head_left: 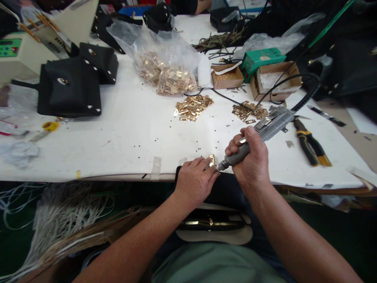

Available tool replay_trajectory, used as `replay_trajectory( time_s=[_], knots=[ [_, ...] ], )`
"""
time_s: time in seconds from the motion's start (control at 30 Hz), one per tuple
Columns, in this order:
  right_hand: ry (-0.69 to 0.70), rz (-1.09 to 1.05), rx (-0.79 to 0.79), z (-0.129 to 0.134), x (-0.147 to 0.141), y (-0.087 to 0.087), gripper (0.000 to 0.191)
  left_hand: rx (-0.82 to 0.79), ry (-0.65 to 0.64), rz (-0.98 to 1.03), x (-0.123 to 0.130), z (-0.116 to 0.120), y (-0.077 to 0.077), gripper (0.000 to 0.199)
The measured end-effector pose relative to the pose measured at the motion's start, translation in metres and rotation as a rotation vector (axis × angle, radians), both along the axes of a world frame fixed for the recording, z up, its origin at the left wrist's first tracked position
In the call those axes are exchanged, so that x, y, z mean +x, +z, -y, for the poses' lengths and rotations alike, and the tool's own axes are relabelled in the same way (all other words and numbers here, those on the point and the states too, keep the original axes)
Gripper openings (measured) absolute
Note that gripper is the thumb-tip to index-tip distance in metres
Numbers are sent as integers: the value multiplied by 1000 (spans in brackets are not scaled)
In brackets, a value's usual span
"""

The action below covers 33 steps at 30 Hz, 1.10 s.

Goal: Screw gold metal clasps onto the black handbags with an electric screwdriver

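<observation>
Grey handheld driver (269,129); far-left lettering (59,43) blurred

Grey power tool (272,125), gold plate (211,160), white table (126,137), bag (228,188) seemingly black

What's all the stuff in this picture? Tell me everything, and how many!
table: one, white, middle
near bag: one, black, table's front edge
power screwdriver: one, grey, right of middle
small plate: one, gold, front edge
metal pieces: two piles, gold, mid-table
plastic bag: at least one, clear, back
green box: one, green, back right
brown boxes: at least two, brown, back right
pliers: one, black and yellow, right
other bags: several, black, left and back
machine: one, cream, far left
strips: many, white, lower left
background: some things too blurry
shirt: one, green, bottom
left grip: one, bare, on near bag
right grip: one, bare, around screwdriver
</observation>
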State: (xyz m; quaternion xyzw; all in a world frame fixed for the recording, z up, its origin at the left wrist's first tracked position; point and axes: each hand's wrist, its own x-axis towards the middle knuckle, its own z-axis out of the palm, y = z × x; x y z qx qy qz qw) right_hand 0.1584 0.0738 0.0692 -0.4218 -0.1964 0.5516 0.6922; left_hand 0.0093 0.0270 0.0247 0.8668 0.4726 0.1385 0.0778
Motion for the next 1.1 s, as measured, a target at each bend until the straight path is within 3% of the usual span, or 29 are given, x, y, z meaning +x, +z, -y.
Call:
replay_trajectory(
  time_s=[0.8, 1.1],
  knots=[
    [-1, -1, 7, 0, 0, 1, 39, -36, 4, -1, -1, 0, 2, 29],
    [-61, 88, 80, -21, 4, 4, 38, -38, -8, -21, -1, 0, 3, 27]
  ],
)
